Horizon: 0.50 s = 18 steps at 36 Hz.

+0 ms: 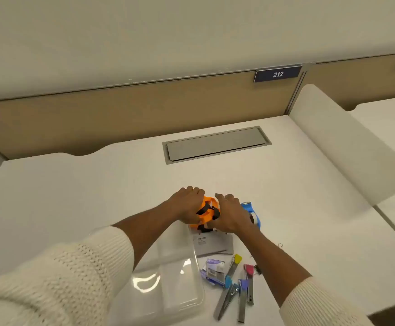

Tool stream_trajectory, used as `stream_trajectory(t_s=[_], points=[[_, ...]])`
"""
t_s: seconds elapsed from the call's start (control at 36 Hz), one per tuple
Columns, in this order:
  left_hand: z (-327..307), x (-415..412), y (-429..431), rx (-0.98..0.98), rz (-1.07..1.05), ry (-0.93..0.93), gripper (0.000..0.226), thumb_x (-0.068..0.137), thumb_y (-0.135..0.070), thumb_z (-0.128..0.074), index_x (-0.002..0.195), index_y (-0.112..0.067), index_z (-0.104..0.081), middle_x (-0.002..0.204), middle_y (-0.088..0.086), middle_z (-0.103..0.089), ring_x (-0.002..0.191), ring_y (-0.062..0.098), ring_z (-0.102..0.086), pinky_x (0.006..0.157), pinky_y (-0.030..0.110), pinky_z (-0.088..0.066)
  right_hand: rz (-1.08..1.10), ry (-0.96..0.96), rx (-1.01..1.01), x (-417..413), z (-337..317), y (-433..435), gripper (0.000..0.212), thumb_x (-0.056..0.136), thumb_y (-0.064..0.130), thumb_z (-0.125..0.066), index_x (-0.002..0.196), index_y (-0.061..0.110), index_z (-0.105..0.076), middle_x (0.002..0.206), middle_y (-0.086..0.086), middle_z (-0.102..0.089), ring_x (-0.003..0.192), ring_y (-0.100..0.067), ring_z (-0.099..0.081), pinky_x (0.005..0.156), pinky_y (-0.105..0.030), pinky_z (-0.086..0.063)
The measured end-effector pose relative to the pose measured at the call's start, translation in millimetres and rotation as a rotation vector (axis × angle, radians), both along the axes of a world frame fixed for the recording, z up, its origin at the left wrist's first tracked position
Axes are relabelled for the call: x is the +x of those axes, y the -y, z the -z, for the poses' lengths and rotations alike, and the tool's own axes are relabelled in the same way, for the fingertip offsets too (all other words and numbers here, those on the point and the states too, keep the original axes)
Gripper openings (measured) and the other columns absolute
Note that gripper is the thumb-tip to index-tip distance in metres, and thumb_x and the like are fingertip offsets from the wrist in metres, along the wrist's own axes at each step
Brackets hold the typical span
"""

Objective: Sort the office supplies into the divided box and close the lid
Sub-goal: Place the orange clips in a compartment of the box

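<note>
While both hands cup the orange object (206, 212) at frame centre, left hand (187, 204) and right hand (230, 214) fingers curl around it. Blue tape dispenser (253, 211) touches right; clear divided box (168, 274) lower centre; grey card (214, 243) and lead tubes (236, 283) beside.

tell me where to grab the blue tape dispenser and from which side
Grip the blue tape dispenser across its narrow body, coming from above and the right. It lies free on the desk on that side, while the right hand and the orange object crowd its left.
</note>
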<state>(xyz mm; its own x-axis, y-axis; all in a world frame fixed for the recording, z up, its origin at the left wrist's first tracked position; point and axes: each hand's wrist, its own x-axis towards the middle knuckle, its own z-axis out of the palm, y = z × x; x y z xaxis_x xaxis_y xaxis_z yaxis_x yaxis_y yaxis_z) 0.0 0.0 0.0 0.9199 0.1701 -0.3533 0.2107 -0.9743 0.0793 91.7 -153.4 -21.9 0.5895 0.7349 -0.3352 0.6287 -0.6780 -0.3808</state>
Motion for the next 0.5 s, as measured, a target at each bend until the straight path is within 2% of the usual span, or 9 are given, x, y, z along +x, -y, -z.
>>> stream_trajectory(t_s=[0.11, 0.17, 0.25, 0.39, 0.44, 0.5], points=[[8, 9, 1, -0.082, -0.058, -0.075, 0.078, 0.078, -0.033, -0.082, 0.139, -0.012, -0.038, 0.126, 0.011, -0.056, 0.108, 0.03, -0.06, 0.076, 0.034, -0.044, -0.003, 0.013, -0.035, 4, 9, -5, 0.109, 0.061, 0.067, -0.08, 0.15, 0.025, -0.033, 0.143, -0.011, -0.045, 0.13, -0.03, -0.046, 0.09, -0.044, -0.051], [12, 13, 2, -0.116, -0.075, -0.095, 0.084, 0.077, -0.024, -0.084, 0.144, -0.012, -0.034, 0.128, 0.012, -0.052, 0.108, 0.032, -0.061, 0.076, 0.036, -0.048, -0.004, 0.01, -0.043, 7, 15, -8, 0.109, 0.059, 0.066, -0.082, 0.148, 0.026, -0.034, 0.14, -0.01, -0.044, 0.129, -0.029, -0.044, 0.087, -0.044, -0.051], [17, 16, 2, -0.146, -0.084, -0.081, 0.09, 0.074, -0.024, -0.088, 0.145, -0.014, -0.035, 0.128, 0.012, -0.05, 0.108, 0.033, -0.061, 0.079, 0.036, -0.049, 0.001, 0.008, -0.013, 9, 21, -14, 0.104, 0.058, 0.06, -0.085, 0.145, 0.025, -0.039, 0.133, -0.009, -0.042, 0.122, -0.027, -0.046, 0.085, -0.041, -0.054], [21, 19, 2, -0.241, -0.19, 0.03, 0.059, 0.077, -0.025, -0.082, 0.126, -0.012, -0.051, 0.12, 0.013, -0.053, 0.095, 0.027, -0.056, 0.075, 0.034, -0.045, 0.069, -0.09, 0.07, 8, 25, -25, 0.074, 0.066, 0.047, -0.086, 0.126, 0.017, -0.055, 0.12, -0.01, -0.047, 0.101, -0.026, -0.058, 0.084, -0.041, -0.056], [19, 20, 1, -0.275, -0.227, 0.064, 0.049, 0.079, -0.025, -0.08, 0.118, -0.013, -0.055, 0.114, 0.012, -0.056, 0.093, 0.024, -0.053, 0.074, 0.033, -0.042, 0.084, -0.118, 0.112, 11, 24, -28, 0.062, 0.071, 0.043, -0.085, 0.121, 0.016, -0.061, 0.115, -0.012, -0.054, 0.096, -0.027, -0.061, 0.083, -0.04, -0.055], [16, 20, -1, -0.288, -0.256, 0.091, 0.04, 0.08, -0.023, -0.08, 0.114, -0.014, -0.059, 0.109, 0.009, -0.06, 0.095, 0.024, -0.056, 0.075, 0.034, -0.047, 0.088, -0.128, 0.129, 14, 24, -30, 0.05, 0.075, 0.042, -0.083, 0.115, 0.016, -0.067, 0.108, -0.011, -0.065, 0.095, -0.027, -0.064, 0.081, -0.038, -0.053]])
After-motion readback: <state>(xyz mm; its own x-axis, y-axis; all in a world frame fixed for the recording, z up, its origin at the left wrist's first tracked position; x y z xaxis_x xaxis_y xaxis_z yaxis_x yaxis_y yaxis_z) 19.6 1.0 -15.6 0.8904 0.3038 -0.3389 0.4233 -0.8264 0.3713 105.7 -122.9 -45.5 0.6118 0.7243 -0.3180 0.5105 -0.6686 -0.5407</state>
